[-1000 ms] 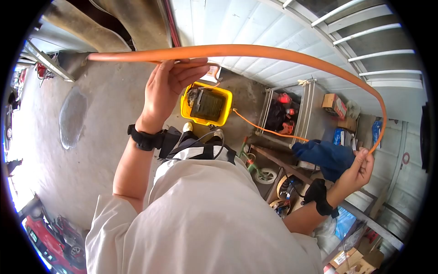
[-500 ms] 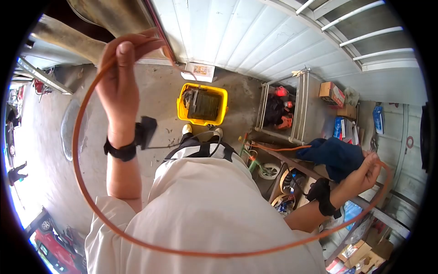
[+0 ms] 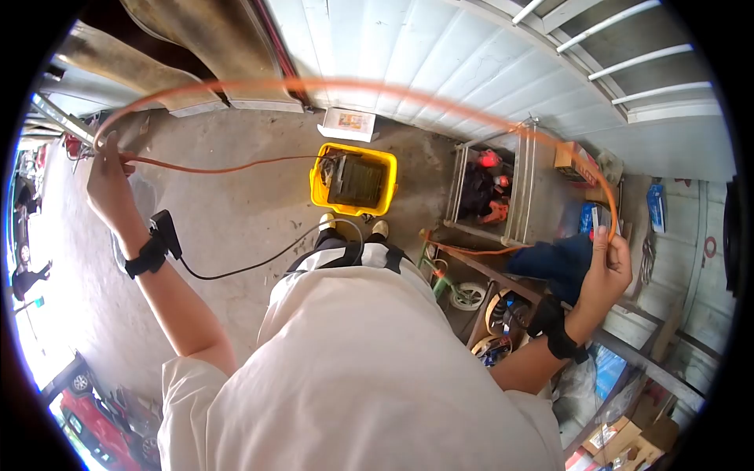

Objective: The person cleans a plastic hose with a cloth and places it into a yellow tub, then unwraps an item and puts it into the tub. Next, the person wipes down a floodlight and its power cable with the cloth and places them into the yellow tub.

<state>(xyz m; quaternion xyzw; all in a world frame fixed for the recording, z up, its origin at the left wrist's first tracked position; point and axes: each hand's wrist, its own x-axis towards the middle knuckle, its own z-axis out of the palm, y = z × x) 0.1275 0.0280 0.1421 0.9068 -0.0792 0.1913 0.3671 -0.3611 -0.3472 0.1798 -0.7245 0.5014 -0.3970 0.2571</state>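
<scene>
A thin orange cable [image 3: 236,169] stretches between my hands in a wide arc, blurred along its top. My left hand [image 3: 110,184], at the far left, is closed on it. From there a second length runs right to the yellow tub [image 3: 316,192], where a dark boxy object [image 3: 357,182] sits inside. My right hand [image 3: 611,263] pinches the cable's other side between thumb and fingers, beside a dark blue cloth [image 3: 554,263]. Another orange stretch lies near that cloth, over the rack's edge. Whether it joins the held part is hidden.
A metal frame [image 3: 516,188] holding red and dark items stands at the right, with a cardboard box [image 3: 576,165] beyond it. A small green bike with a white wheel [image 3: 469,296] is near my right side. A white box [image 3: 346,124] lies behind the tub.
My left hand has moved outward and down to the left; my right hand has shifted slightly left and up. The cable's loop has swung from across my body to an arc in front.
</scene>
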